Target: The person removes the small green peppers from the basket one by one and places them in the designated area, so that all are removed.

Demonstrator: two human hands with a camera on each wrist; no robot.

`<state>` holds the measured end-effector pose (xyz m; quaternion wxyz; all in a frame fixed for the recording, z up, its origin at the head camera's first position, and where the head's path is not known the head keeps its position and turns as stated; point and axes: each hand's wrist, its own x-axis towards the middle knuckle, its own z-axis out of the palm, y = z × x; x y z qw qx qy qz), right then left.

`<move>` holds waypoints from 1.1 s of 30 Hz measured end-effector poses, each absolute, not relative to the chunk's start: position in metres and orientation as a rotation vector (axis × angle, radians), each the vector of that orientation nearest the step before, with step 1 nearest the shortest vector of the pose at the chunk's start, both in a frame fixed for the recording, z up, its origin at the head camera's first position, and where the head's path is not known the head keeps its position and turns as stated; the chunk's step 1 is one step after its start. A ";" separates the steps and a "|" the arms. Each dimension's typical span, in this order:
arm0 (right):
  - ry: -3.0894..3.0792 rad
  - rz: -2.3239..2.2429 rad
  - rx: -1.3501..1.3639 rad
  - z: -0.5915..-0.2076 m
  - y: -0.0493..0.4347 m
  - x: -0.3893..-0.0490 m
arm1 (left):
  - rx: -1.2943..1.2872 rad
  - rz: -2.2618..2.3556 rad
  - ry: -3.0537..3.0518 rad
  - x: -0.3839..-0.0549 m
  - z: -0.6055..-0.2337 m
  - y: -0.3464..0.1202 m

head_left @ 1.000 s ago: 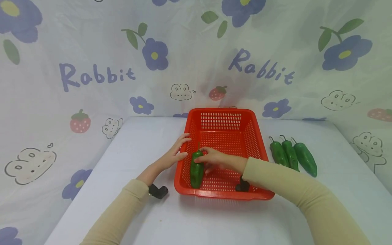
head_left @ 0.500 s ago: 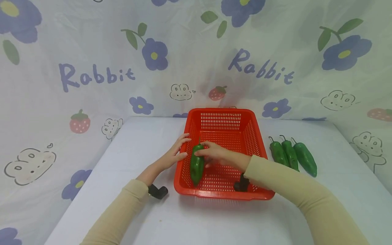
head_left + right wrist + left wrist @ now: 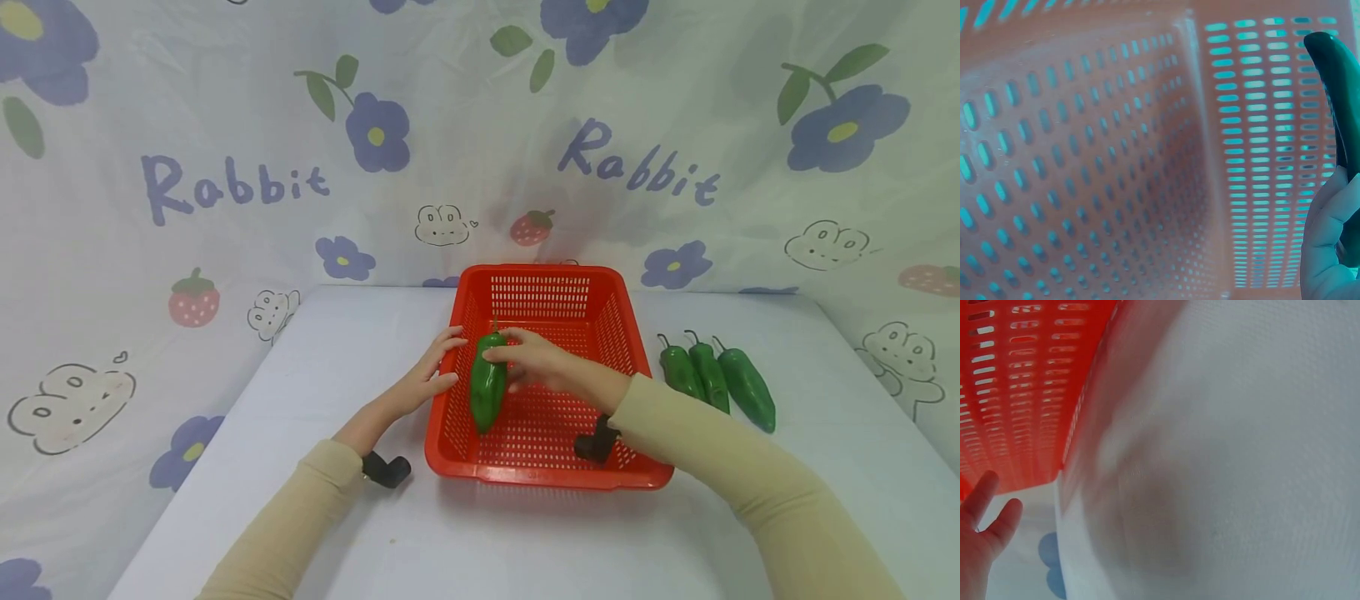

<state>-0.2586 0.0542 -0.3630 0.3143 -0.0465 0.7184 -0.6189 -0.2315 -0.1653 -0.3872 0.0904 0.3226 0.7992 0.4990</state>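
Observation:
A long green pepper (image 3: 488, 392) is pinched near its stem end by my right hand (image 3: 536, 358), inside the red plastic basket (image 3: 551, 475). The pepper's tip points toward the basket's near side. In the right wrist view the same pepper (image 3: 1335, 75) shows at the right edge, with curled fingers of the right hand (image 3: 1329, 244) around it. My left hand (image 3: 420, 379) is at the basket's left rim, fingers spread and fairly straight. The left wrist view shows part of that left hand (image 3: 982, 531) beside the basket's perforated outer wall (image 3: 1022, 394).
Three green peppers (image 3: 714, 379) lie side by side on the white table (image 3: 555, 550), right of the basket. Black wrist cameras sit at the left wrist (image 3: 387, 471) and right wrist (image 3: 596, 443). A printed cloth (image 3: 487, 167) hangs behind the table.
My right hand has moved the pepper up and away from the basket's near side, slightly rightward. The left hand has stayed at the rim.

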 end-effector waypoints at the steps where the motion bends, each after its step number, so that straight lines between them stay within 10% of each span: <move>1: 1.890 -1.639 -0.125 -0.361 0.055 -0.258 | 0.963 1.484 2.375 -0.231 -0.387 -0.165; 33: 1.836 -1.913 -0.271 -0.304 0.097 -0.251 | 0.972 1.542 2.327 -0.240 -0.402 -0.169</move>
